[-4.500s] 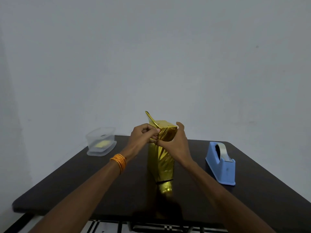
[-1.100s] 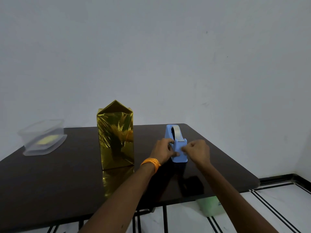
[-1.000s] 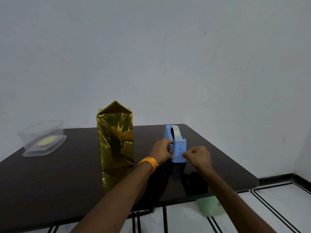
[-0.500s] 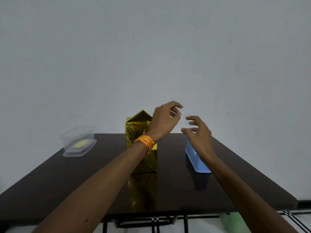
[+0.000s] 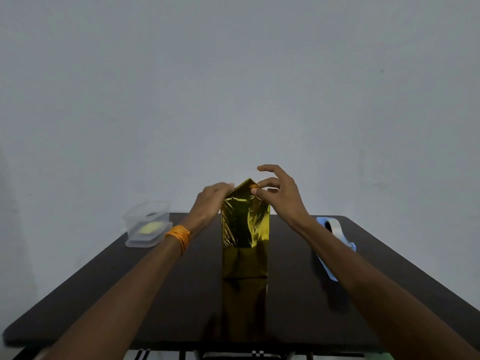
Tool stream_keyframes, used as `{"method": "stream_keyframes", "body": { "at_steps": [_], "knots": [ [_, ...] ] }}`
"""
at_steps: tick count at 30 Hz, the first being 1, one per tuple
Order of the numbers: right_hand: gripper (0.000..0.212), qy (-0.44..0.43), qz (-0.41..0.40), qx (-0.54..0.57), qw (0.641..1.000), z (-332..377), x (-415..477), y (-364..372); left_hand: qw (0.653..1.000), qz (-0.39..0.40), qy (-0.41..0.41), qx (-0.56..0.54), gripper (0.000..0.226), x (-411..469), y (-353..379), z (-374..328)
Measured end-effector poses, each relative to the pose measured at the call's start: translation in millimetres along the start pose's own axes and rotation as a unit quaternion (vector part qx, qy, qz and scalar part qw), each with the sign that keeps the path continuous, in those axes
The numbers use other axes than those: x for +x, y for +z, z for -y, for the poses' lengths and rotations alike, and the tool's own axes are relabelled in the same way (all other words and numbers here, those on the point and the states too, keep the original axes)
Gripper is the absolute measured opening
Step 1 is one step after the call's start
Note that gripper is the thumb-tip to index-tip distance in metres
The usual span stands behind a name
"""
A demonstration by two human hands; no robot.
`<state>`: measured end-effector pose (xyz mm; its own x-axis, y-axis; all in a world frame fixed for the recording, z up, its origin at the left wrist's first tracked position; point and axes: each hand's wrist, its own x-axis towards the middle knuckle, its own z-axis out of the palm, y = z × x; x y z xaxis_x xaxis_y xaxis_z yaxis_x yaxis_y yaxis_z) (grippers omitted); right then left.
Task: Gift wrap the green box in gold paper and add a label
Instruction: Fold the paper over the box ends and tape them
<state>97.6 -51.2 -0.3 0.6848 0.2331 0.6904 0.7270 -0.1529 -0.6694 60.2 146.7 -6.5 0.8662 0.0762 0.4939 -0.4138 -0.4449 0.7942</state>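
Observation:
The box wrapped in gold paper (image 5: 244,229) stands upright in the middle of the dark table (image 5: 104,294); no green shows. Its top flap rises to a point. My left hand (image 5: 210,203), with an orange band at the wrist, touches the flap's left slope with extended fingers; it is blurred. My right hand (image 5: 280,198) is at the flap's peak, thumb and forefinger pinching the paper tip, the other fingers raised and spread. No tape is visible between the fingers.
A blue tape dispenser (image 5: 335,229) sits at the right, partly hidden behind my right forearm. A clear plastic container (image 5: 145,224) holding something yellow stands at the back left. A plain wall is behind the table.
Both hands left the tape dispenser, rose and moved left to the top of the gold box. The view has swung back so that the box is central.

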Motion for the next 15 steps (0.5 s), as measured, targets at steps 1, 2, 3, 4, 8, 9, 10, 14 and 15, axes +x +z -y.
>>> {"method": "stream_keyframes", "body": {
  "at_steps": [1,2,3,4,8,9,10,14,15],
  "knots": [
    [0.046,-0.001,-0.003,0.001,1.0,0,2,2,1.0,0.013,-0.003,-0.018,0.031,-1,1,6],
    [0.045,-0.001,-0.005,0.001,1.0,0,4,3,0.999,0.018,-0.002,-0.037,0.031,-2,1,10],
    [0.044,-0.001,-0.005,0.0,1.0,0,6,4,0.998,0.021,0.0,-0.053,0.029,-1,0,13],
    [0.043,-0.003,-0.005,0.002,1.0,1,8,4,0.998,0.025,0.005,-0.062,0.025,-1,0,14],
    [0.047,0.004,0.001,-0.003,1.0,4,21,4,0.998,0.02,0.033,-0.059,0.016,5,1,26],
    [0.049,0.011,0.003,-0.007,1.0,2,24,4,0.997,0.01,0.038,-0.061,0.017,6,2,28],
    [0.051,0.019,0.007,-0.011,1.0,1,27,5,0.997,0.001,0.042,-0.066,0.017,6,3,30],
    [0.054,0.047,0.024,-0.009,0.999,-10,33,8,0.996,-0.015,0.04,-0.081,0.019,8,7,32],
    [0.054,0.054,0.025,-0.003,0.998,-12,34,9,0.996,-0.02,0.035,-0.083,0.019,8,7,32]
  ]
}}
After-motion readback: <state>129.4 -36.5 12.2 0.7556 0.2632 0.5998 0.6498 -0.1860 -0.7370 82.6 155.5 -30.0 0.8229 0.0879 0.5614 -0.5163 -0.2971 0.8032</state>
